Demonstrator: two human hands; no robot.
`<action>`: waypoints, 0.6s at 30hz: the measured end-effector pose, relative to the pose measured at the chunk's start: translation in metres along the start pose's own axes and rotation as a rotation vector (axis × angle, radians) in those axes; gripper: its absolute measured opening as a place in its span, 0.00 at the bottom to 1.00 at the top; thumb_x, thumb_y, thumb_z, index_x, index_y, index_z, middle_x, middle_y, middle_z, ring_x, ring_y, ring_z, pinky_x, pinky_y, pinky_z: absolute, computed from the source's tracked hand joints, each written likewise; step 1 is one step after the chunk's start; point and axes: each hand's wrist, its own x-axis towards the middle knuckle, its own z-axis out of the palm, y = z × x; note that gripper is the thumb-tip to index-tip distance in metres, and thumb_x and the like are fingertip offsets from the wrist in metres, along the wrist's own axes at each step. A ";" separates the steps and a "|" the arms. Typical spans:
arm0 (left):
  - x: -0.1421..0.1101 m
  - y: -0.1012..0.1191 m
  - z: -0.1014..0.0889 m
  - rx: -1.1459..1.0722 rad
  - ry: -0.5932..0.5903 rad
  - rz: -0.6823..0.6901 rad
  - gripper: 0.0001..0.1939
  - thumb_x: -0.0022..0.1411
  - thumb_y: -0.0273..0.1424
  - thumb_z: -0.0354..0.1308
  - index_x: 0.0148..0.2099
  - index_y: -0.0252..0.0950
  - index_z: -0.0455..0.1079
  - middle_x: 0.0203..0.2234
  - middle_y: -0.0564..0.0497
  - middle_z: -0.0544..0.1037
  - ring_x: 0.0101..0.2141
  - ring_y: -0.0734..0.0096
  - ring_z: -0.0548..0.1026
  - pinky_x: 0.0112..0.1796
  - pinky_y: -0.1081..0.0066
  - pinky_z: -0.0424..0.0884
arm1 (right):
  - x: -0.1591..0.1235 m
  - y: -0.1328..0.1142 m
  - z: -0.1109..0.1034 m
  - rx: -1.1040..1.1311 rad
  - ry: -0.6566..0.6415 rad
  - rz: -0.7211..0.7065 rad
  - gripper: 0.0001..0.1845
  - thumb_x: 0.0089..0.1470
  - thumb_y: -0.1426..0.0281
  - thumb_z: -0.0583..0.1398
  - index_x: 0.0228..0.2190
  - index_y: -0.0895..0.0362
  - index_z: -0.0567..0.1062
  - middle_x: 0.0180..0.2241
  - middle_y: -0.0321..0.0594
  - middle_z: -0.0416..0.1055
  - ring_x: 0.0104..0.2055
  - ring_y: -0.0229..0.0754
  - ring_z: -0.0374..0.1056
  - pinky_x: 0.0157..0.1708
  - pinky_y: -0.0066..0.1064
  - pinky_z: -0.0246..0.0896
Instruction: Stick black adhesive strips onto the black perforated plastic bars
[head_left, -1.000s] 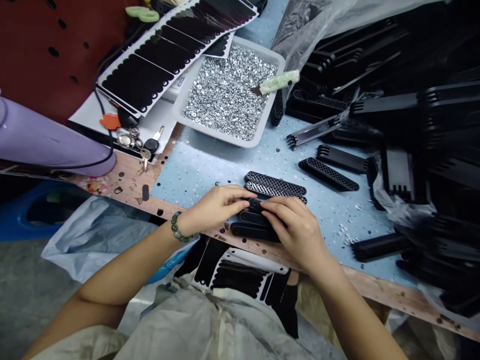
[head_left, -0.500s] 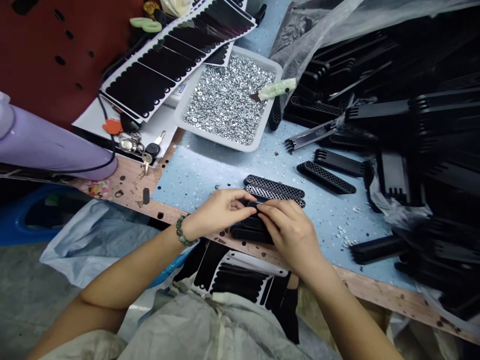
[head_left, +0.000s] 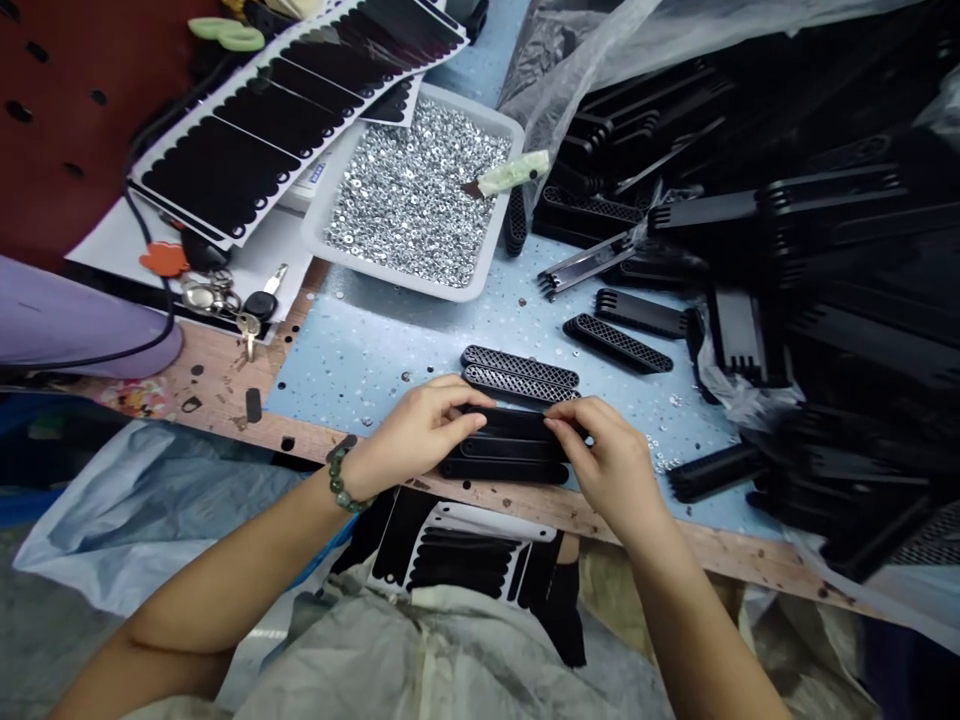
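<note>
My left hand (head_left: 416, 432) and my right hand (head_left: 611, 462) pinch the two ends of a long black oval strip (head_left: 514, 424) at the near edge of the blue mat (head_left: 375, 345). The strip lies on top of a small stack of similar black oval pieces (head_left: 504, 465). Just beyond my fingers sit two black perforated grille pieces (head_left: 520, 372), side by side. A green bead bracelet is on my left wrist. A sticker sheet with black ovals partly peeled off (head_left: 465, 555) rests on my lap.
A white tray of small silver washers (head_left: 412, 195) with a pale green tool stands behind. Sheets of black oval stickers (head_left: 277, 110) lie at the far left, keys (head_left: 225, 295) below them. Piles of black plastic parts (head_left: 810, 270) and clear bags fill the right.
My hands, close together over the stack's middle before, have slid apart to the two ends of the top black strip. The camera view has shifted, moving everything left.
</note>
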 end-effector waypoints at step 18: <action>0.001 0.003 -0.006 0.046 -0.071 -0.017 0.12 0.64 0.35 0.52 0.46 0.39 0.73 0.41 0.49 0.72 0.35 0.74 0.75 0.37 0.72 0.74 | 0.000 -0.002 0.010 -0.214 0.124 0.032 0.06 0.61 0.68 0.55 0.35 0.57 0.70 0.34 0.43 0.67 0.36 0.43 0.65 0.35 0.34 0.62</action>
